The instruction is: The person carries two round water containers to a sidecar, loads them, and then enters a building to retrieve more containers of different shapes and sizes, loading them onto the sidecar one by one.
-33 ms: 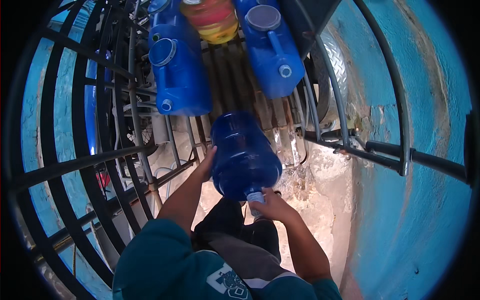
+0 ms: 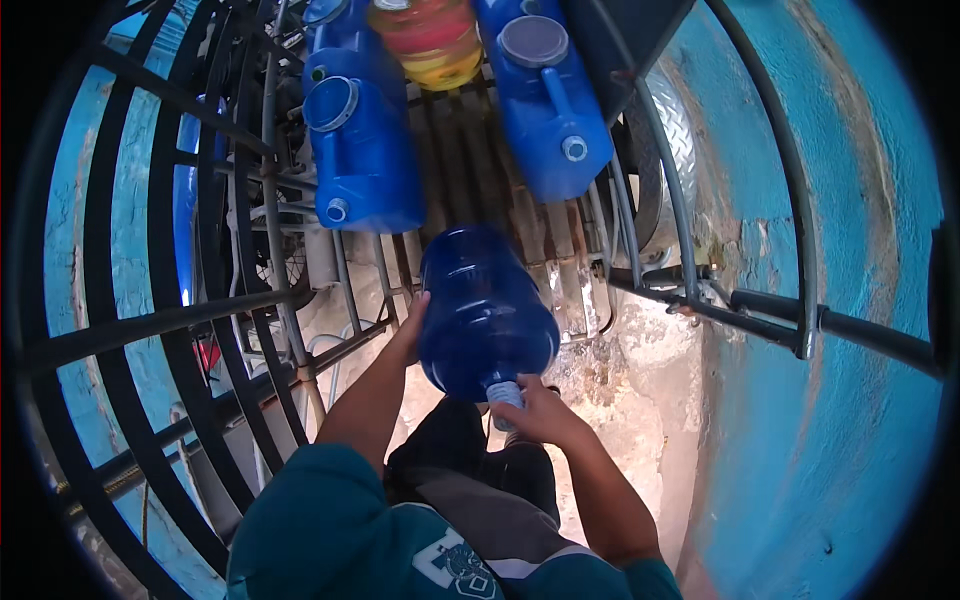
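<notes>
A large dark blue round water jug (image 2: 482, 300) lies tilted at the near end of a slatted metal rack (image 2: 470, 150), its neck toward me with a white cap or wrap on it. My left hand (image 2: 408, 330) grips the left side of the jug. My right hand (image 2: 533, 410) is closed on the jug's neck at its lower right. Beyond the jug stand blue rectangular containers, one at the left (image 2: 365, 175) and one at the right (image 2: 550, 120), each with a handle and round lids.
A yellow and red container (image 2: 430, 45) sits at the rack's far end. Black metal bars (image 2: 115, 300) line the left side, and a tubular frame (image 2: 770, 325) the right. A blue painted wall (image 2: 840, 450) rises at the right. Pale rough ground (image 2: 640, 400) shows below, and a wheel (image 2: 275, 260) at left.
The jug and both hands have shifted very slightly left. The containers and rack sit marginally lower in the picture.
</notes>
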